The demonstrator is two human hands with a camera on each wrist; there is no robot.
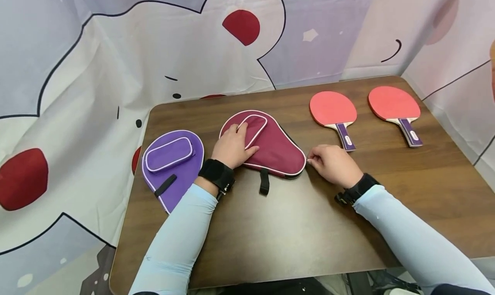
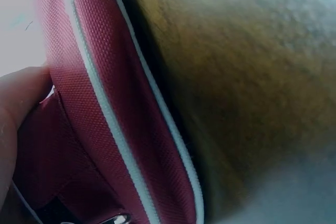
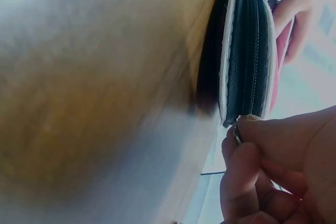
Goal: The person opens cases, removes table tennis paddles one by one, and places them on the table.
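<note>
A maroon paddle case (image 1: 276, 151) with white piping lies flat on the brown table (image 1: 294, 230). My left hand (image 1: 233, 145) presses on its top beside the small front pocket, fingers laid flat. My right hand (image 1: 333, 164) sits at the case's right tip and pinches the zipper pull (image 3: 237, 131) between thumb and finger. The right wrist view shows the closed black zipper edge (image 3: 247, 51) of the case. In the left wrist view the maroon case (image 2: 100, 108) fills the left side, with my left hand (image 2: 18, 114) on it.
A purple paddle case (image 1: 172, 166) lies at the table's left edge. Two red paddles with purple handles (image 1: 334, 114) (image 1: 395, 111) lie at the back right. A printed cloth backdrop (image 1: 116, 50) hangs behind and to the left.
</note>
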